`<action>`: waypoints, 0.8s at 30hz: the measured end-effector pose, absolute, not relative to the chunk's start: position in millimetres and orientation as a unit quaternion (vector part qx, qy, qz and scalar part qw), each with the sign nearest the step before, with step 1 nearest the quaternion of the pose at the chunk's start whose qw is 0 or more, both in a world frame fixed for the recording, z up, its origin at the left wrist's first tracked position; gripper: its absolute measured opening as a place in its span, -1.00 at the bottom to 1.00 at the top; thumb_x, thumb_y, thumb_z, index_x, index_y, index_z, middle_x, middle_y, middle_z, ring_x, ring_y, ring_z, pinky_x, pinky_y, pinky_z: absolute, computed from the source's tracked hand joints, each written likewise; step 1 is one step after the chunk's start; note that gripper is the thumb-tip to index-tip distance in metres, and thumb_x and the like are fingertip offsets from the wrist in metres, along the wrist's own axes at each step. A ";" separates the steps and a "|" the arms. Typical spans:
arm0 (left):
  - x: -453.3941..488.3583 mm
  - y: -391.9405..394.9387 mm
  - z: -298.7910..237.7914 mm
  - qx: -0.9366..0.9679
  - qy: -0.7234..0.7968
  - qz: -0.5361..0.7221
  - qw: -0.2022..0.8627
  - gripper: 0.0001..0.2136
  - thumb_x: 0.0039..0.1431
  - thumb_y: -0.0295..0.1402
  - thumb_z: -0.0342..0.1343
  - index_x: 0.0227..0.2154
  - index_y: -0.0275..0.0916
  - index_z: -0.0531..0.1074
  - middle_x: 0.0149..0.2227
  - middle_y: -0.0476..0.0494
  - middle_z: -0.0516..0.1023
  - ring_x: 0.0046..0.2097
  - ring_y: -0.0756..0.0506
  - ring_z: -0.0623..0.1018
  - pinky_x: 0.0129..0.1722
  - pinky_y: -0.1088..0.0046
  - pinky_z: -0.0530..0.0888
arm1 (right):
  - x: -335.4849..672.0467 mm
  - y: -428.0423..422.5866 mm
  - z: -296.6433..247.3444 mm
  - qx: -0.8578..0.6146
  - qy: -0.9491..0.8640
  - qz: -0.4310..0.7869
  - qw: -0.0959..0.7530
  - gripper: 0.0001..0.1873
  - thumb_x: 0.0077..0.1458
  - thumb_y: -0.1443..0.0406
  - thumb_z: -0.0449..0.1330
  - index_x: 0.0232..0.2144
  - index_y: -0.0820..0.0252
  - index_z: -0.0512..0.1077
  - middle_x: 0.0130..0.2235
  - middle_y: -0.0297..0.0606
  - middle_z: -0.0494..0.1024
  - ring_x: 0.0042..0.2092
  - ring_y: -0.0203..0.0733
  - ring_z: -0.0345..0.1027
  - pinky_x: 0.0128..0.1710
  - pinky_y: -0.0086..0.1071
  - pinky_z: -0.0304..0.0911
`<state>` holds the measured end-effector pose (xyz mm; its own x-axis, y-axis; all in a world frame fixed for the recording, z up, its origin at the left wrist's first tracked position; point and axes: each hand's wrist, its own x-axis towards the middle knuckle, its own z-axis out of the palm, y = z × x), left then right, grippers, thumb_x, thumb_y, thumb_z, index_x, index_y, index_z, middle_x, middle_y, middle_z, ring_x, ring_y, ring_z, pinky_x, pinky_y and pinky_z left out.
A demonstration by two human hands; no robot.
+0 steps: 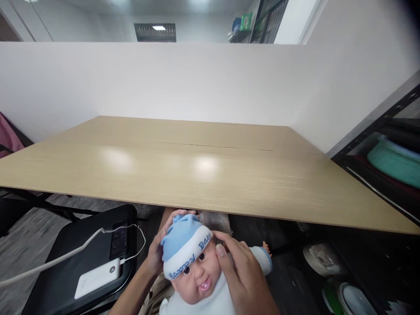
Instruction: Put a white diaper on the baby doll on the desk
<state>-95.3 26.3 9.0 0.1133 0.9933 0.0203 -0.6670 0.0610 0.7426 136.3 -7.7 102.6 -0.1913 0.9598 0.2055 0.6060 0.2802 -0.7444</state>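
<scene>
With left hand [154, 256] curled round back of blue cap [183, 245] and right hand [241, 273] resting flat and unclenched on the cheek, holds doll [198, 280] just below worktop [197, 175] edge. Could pull cap loose, or knock head on edge if raised.

A long surface [203, 175] of pale wood grain fills the middle of the view, with a thin seam [216, 146] across its far half and two soft light reflections on it. Below its near-left edge, a black seat [59, 280] carries a white power bank [97, 277] and a dark phone [118, 239], joined by a white cable [74, 250]. At the right, a black metal shelf [374, 129] holds a teal basin [397, 162]. Pale dishes [320, 258] lie on the dark floor [288, 271] beneath.
</scene>
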 end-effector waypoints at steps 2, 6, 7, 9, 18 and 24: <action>-104.2 38.0 16.6 0.337 0.251 0.620 0.663 -0.28 0.31 0.29 0.15 0.25 -0.18 0.59 0.42 -0.35 0.50 0.47 -0.51 0.39 0.52 -0.16 0.25 | 135.0 -7.7 103.3 -0.535 -0.728 0.265 0.338 -0.54 0.58 0.04 -0.03 0.17 0.01 0.58 0.05 -0.21 0.78 0.05 0.05 0.68 0.12 -0.03 0.53; -115.3 48.4 43.9 0.428 0.322 0.604 0.590 -0.43 0.56 0.10 -0.09 0.17 -0.15 0.68 0.36 -0.28 0.59 0.39 -0.41 0.49 0.49 -0.10 0.27 | 133.2 -7.6 102.0 -0.541 -0.722 0.276 0.332 -0.53 0.58 0.03 -0.04 0.17 0.01 0.58 0.05 -0.19 0.78 0.06 0.07 0.67 0.16 0.01 0.50; -116.6 47.7 51.6 0.476 0.336 0.582 0.567 -0.46 0.59 0.02 -0.11 0.15 -0.15 0.70 0.32 -0.27 0.62 0.38 -0.39 0.49 0.50 -0.07 0.25 | 132.9 -7.6 101.2 -0.544 -0.719 0.277 0.332 -0.52 0.58 0.02 -0.05 0.16 0.01 0.58 0.06 -0.19 0.77 0.06 0.07 0.67 0.17 0.02 0.49; -117.9 43.9 65.6 0.574 0.342 0.526 0.526 -0.47 0.61 -0.09 -0.15 0.15 -0.17 0.71 0.28 -0.29 0.64 0.38 -0.38 0.48 0.50 -0.04 0.23 | 132.5 -7.6 99.4 -0.549 -0.715 0.276 0.333 -0.52 0.58 0.01 -0.05 0.16 0.01 0.58 0.07 -0.19 0.77 0.07 0.08 0.66 0.19 0.03 0.48; -123.6 34.4 77.2 0.705 0.339 0.430 0.450 -0.43 0.63 -0.11 -0.29 0.26 -0.09 0.62 0.30 -0.27 0.62 0.37 -0.37 0.47 0.48 -0.05 0.23 | 133.7 -5.7 99.6 -0.543 -0.723 0.282 0.321 -0.52 0.59 0.03 -0.08 0.13 0.00 0.58 0.05 -0.25 0.77 0.06 0.05 0.66 0.15 0.02 0.48; -119.6 28.2 65.4 0.608 0.389 0.543 0.429 -0.42 0.60 0.02 -0.22 0.31 -0.10 0.59 0.39 -0.23 0.53 0.47 -0.36 0.36 0.60 -0.04 0.05 | 132.9 -4.0 103.4 -0.546 -0.718 0.287 0.321 -0.51 0.59 0.02 -0.09 0.18 -0.01 0.56 0.11 -0.22 0.76 0.10 0.07 0.64 0.15 0.03 0.50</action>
<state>-119.6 28.2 65.4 0.1075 0.9393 0.3258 0.0071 -0.3284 0.9445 132.9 -4.0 103.4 -0.1971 0.9693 0.1470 0.6012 0.2380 -0.7629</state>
